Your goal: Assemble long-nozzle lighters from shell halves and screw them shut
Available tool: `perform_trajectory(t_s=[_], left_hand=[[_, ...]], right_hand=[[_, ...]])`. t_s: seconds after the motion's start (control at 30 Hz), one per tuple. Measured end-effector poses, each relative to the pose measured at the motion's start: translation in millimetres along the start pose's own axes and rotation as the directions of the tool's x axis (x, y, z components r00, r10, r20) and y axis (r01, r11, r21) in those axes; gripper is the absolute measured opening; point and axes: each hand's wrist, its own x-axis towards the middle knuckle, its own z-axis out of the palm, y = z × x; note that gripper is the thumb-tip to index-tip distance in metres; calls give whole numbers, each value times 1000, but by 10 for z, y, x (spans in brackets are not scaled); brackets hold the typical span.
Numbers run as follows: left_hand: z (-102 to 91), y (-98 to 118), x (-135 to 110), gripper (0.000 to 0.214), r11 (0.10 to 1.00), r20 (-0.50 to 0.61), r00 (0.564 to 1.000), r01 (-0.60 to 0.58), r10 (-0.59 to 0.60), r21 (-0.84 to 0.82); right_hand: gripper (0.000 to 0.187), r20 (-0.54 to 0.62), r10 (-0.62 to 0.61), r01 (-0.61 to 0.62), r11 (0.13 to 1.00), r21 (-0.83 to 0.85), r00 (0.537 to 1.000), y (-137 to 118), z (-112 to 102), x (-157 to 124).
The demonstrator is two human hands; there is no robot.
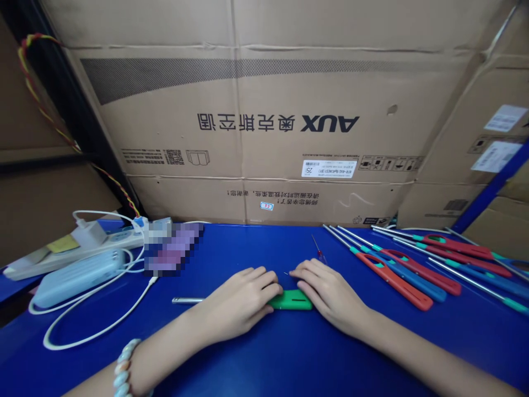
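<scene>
Both hands — left hand, right hand — pinch the green lighter flat on open blue table.

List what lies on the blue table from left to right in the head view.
White power strip → pale blue power bank → metal rod → left hand → green lighter body → right hand → row of red and blue long-nosed lighters.
</scene>
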Motion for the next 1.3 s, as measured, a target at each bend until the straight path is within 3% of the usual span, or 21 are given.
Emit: perform_trajectory(t_s=[0.27,0.6,0.87,1.07,1.3], left_hand=[[-217,-55,-66,14,996,67,995,72,-76,50],[-112,-97,-48,9,994,-2,998,62,-62,87],[-86,-93,-47,10,995,22,997,67,-69,75],[-98,-81,-45,10,998,23,999,43,-44,52],[-23,-8,-12,38,987,-24,999,-37,41,156]], right_hand=[[42,163,36,-37,999,5,986,115,29,80],[17,65,-52,55,997,-56,997,113,18,59],[19,6,-148,148,987,-62,989,145,75,35],[18,40,-104,105,994,-13,994,157,91,29],[16,65,65,-68,997,34,996,99,-66,38]])
